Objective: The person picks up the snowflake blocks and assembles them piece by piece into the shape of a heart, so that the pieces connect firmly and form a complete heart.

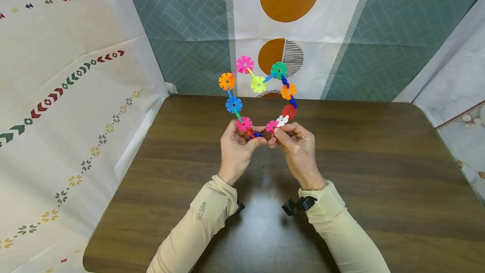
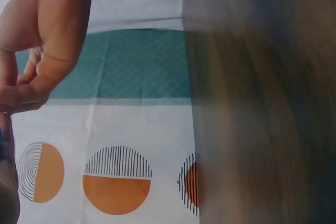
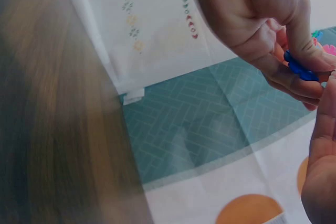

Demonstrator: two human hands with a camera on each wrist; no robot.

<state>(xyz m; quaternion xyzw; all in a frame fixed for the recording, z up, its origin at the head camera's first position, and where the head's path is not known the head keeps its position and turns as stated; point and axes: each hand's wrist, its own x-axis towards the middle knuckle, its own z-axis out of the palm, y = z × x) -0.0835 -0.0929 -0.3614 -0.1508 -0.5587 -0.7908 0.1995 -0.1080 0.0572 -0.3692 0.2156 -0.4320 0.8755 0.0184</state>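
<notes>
A chain of notched plastic snowflake discs (image 1: 233,105) in many colours hangs in a heart-like loop above the table. My left hand (image 1: 235,151) grips the lower left end, fingers and thumb around a dark blue disc (image 3: 299,66) below a pink disc (image 1: 244,124). On the other side, my right hand (image 1: 302,151) pinches the lower right end by a white disc (image 1: 282,121) and a pink disc (image 1: 271,126). The fingertips of both hands nearly meet at the bottom, and they partly hide whether the two ends join. In the left wrist view the discs are mostly out of frame.
A dark wooden table (image 1: 182,172) lies beneath both forearms. Behind it hangs a teal and white patterned cloth (image 1: 341,54), with a white printed cloth (image 1: 75,96) at the left and another pale cloth (image 1: 451,75) at the right. Black wrist cameras (image 1: 299,205) sit at the cuffs.
</notes>
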